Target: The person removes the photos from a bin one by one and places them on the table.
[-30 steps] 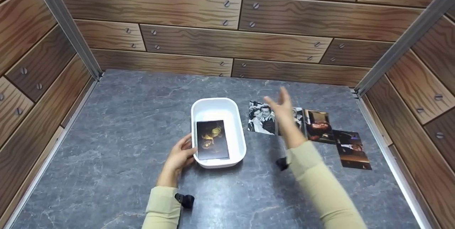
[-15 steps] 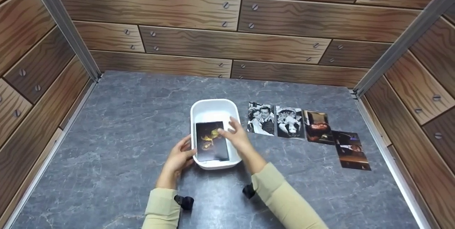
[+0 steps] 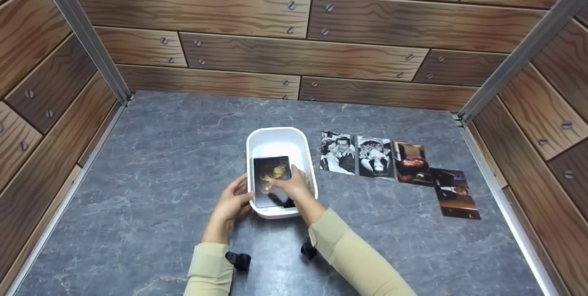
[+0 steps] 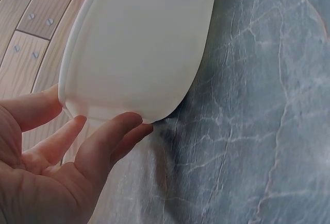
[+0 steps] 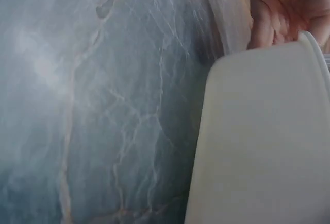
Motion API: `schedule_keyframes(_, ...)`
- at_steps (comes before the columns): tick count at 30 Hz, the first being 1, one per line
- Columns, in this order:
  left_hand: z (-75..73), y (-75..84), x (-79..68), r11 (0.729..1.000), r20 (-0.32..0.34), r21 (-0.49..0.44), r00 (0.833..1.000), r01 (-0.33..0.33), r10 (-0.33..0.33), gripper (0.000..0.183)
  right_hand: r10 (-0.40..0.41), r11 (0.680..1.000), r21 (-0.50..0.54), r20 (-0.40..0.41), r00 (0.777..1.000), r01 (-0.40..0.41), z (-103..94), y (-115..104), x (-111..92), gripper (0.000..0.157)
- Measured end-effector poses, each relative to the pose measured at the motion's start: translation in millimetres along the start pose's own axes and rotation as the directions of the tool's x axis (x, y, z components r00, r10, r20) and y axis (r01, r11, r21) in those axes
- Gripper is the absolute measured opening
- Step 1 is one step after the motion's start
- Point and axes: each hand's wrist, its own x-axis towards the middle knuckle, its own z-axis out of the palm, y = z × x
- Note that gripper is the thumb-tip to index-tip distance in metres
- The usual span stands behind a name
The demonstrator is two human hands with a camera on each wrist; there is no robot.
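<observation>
A white plastic tub [image 3: 278,142] stands on the table, with a dark photo [image 3: 264,197] lying in it. My left hand [image 3: 233,202] holds the tub's left side, thumb at the rim and fingers against the outer wall. In the left wrist view, the left hand's fingers [image 4: 111,134] touch the tub's outside [image 4: 139,44]. My right hand [image 3: 296,188] reaches into the tub over the photo, thumb stretched across it and index finger near its right edge; the other fingers are hidden. The right wrist view shows mainly the tub's outer wall [image 5: 263,131].
To the right of the tub lie two black-and-white photos side by side, a couple photo [image 3: 337,153] and an upside-down one [image 3: 375,158]. Two colour photos [image 3: 411,162] follow, the last [image 3: 455,193] nearer me. Wood-patterned walls [image 3: 298,29] enclose the marbled grey table [image 3: 174,158].
From above the photo row, my right hand has moved left and down into the tub, onto the dark photo. My left hand stays on the tub, which has not visibly moved.
</observation>
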Motion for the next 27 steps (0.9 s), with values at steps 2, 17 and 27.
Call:
schedule_keyframes(2, 0.2, -0.2, -0.2, 1.000, 0.002, -0.001, 1.000, -0.004, 0.004, 0.062, 0.004, 0.998, -0.061, -0.017, 1.000, -0.005, 2.0, -0.2, -0.6, 0.094)
schedule_keyframes(17, 1.2, -1.4, -0.5, 1.000, 0.003, -0.011, 1.000, -0.024, 0.024, 0.060, 0.031, 0.992, -0.124, -0.066, 0.997, -0.039, 8.8, -3.9, 6.6, 0.077)
schedule_keyframes(27, 0.8, -2.0, -0.1, 1.000, -0.009, 0.010, 1.000, -0.020, 0.021, 0.061, 0.011, 0.979, -0.202, -0.101, 0.995, -0.031, 10.1, -5.7, 3.3, 0.078)
